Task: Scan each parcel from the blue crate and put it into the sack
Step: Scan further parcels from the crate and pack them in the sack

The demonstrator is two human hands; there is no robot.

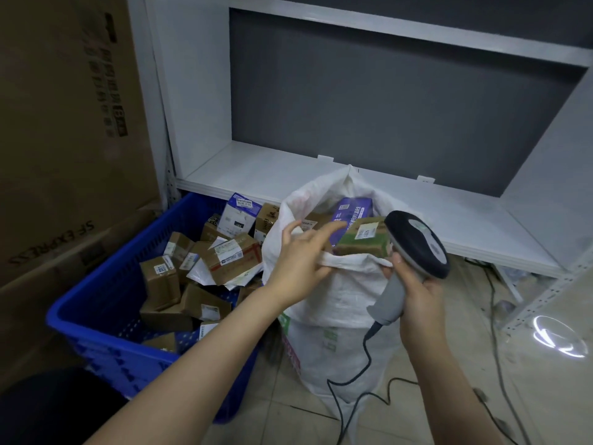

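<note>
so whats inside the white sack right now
At the mouth of the sack: a purple box, a green-brown box nearer, and a brown carton partly behind the left hand. Anything deeper is covered by those parcels and the sack cloth.

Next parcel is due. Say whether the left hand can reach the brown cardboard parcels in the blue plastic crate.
Probably yes: the left hand is open and empty, and the parcels lie uncovered in the crate beside it.
</note>
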